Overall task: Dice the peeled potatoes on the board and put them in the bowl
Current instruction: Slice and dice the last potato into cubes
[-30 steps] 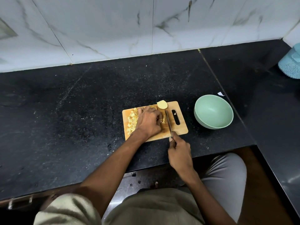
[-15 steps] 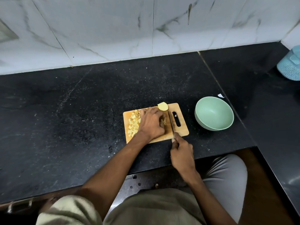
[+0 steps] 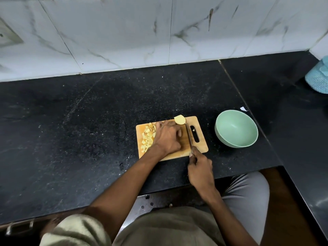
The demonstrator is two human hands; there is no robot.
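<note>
Table (image 3: 88,130) under board (image 3: 201,148); bowl (image 3: 236,129) just right of board. Left hand (image 3: 168,137) curled over board middle, grip unclear. Right hand (image 3: 200,170) clamped on knife (image 3: 189,137). Dice (image 3: 148,137) left of hands; potato (image 3: 179,120) at far edge.

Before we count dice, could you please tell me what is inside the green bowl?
Nothing shows inside the bowl: its visible inner wall and bottom are bare. The near wall hides only a sliver. The dice lie on the board.

Wooden board (image 3: 200,139), speckled stone counter (image 3: 88,121).
</note>
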